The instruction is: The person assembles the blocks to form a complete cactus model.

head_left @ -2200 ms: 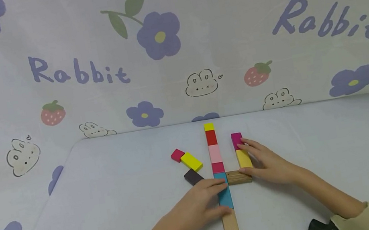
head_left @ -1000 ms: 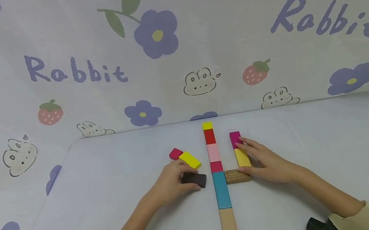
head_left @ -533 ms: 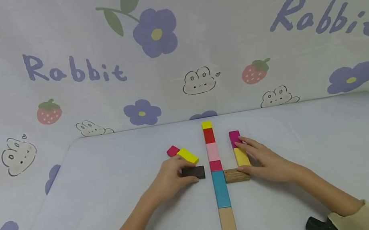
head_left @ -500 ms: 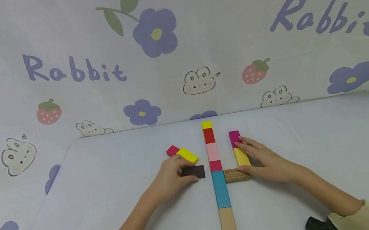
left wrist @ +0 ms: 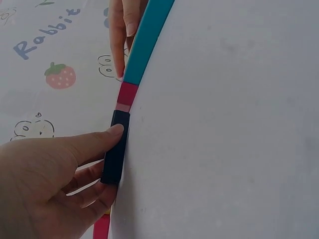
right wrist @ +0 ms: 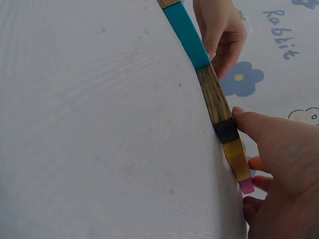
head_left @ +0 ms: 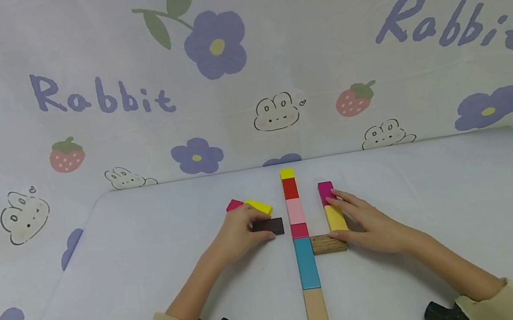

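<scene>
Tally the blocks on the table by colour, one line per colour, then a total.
Yellow blocks: 3
Magenta blocks: 3
Red block: 1
Pink block: 1
Teal block: 1
Dark brown block: 1
Plain wood blocks: 2
Total: 12

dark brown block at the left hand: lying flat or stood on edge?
Flat. In the head view the dark brown block lies on its broad face on the table, the left hand gripping it, beside the pink block of the colored row.
</scene>
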`<state>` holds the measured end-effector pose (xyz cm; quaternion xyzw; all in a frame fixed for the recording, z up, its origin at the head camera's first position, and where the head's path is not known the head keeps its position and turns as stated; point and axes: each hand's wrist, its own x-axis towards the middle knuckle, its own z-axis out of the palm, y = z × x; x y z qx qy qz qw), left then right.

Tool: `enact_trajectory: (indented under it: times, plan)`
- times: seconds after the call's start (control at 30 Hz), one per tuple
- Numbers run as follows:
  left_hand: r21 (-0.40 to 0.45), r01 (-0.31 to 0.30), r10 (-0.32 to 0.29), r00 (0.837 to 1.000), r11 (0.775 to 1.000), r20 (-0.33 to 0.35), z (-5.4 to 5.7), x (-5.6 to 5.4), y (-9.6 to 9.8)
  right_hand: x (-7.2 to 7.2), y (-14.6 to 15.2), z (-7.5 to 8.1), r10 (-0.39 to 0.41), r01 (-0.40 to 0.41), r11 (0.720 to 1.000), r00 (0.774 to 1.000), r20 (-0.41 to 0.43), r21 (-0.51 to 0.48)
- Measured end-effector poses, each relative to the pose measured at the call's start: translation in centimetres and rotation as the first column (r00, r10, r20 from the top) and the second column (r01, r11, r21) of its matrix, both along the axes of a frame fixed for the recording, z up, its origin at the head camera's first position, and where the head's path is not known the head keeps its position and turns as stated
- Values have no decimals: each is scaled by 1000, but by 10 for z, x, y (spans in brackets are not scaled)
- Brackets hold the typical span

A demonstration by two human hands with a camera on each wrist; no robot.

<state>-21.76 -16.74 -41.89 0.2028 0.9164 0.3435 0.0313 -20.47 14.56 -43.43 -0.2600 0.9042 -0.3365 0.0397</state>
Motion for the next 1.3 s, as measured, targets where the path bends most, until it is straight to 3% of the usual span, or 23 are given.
enact_trajectory:
  times: [0.3, 0.87, 1.3]
  plan:
    - [8, -26, 26, 1000, 1000, -2, 0, -7, 3, 1, 0, 0, 5, -5, 1000, 1000, -5, 0]
    - [31, -37, 36, 999, 999, 15, 2, -8, 12, 2, 0, 2, 11, -11, 1000, 1000, -2, -8]
    - [31, -11, 11, 1000, 999, -8, -1, -9, 14, 1, 1, 1, 19, -19, 1000, 1000, -1, -10]
